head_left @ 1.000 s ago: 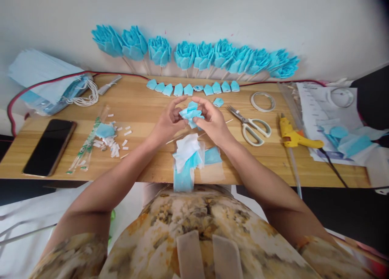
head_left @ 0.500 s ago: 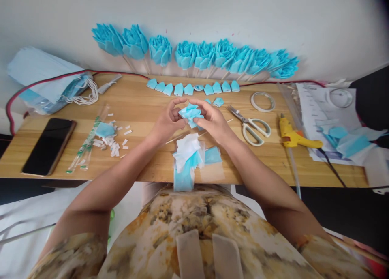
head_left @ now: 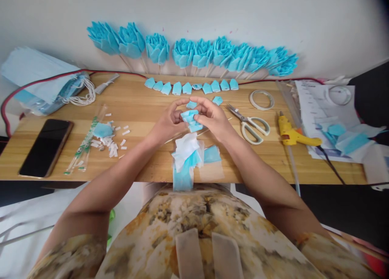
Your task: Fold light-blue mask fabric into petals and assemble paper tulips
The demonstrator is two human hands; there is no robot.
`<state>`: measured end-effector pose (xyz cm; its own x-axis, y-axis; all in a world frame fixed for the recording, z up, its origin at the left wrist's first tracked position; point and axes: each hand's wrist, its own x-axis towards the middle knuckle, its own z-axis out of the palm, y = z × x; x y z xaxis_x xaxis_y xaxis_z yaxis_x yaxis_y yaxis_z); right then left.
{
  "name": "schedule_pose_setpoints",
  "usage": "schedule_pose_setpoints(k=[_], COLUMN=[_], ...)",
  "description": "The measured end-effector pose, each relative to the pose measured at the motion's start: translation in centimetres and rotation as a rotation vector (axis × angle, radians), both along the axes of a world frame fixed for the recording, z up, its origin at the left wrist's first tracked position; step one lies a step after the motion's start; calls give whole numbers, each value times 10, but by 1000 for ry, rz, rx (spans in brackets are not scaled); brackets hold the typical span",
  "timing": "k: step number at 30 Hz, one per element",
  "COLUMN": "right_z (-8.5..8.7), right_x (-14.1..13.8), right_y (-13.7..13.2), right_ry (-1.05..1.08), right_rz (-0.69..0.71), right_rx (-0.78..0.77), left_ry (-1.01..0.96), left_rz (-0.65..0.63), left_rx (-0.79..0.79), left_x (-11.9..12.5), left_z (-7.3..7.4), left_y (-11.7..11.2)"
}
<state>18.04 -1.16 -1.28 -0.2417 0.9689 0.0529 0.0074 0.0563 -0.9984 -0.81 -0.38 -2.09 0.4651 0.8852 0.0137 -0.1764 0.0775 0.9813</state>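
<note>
Both hands meet over the middle of the wooden table [head_left: 142, 108], closed on a small blue fabric flower [head_left: 191, 120] made of folded petals. My left hand [head_left: 168, 123] pinches its left side and my right hand [head_left: 212, 119] wraps its right side, fingers curled over the top. A thin wooden stick [head_left: 176, 138] runs from under the flower toward the left. Just below lies a pile of cut blue and white mask fabric [head_left: 187, 155]. A row of folded blue petals [head_left: 190, 86] lies beyond the hands, with one loose petal [head_left: 217, 100] nearer.
Finished blue flowers on sticks [head_left: 194, 52] lean on the wall. Scissors [head_left: 249, 125], a tape roll [head_left: 261, 99] and a yellow glue gun [head_left: 293, 135] lie right. A phone [head_left: 45, 147], paper scraps [head_left: 111, 143] and bagged masks [head_left: 45, 86] sit left.
The hands have drawn closer together and folded the flower tighter, so less blue shows between the fingers. The view shifted slightly.
</note>
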Motion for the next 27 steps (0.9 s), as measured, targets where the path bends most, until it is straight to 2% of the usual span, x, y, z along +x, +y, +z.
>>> schedule_pose_setpoints(k=[7,12,17,27], right_z=[3,7,5,-3], right_x=[3,5,4,-2], right_y=[-1,-2,0,0], right_ry=[-22,8,-20,14], right_rz=[-3,30,31,70], right_rx=[-41,-51,-39,-27], left_ry=[8,3,-27,15], left_rz=[2,147,273,295], left_rx=[8,3,33,61], left_x=[0,-4,-4,-3], left_z=[2,0,-4,-2], left_y=[0,6,11,9])
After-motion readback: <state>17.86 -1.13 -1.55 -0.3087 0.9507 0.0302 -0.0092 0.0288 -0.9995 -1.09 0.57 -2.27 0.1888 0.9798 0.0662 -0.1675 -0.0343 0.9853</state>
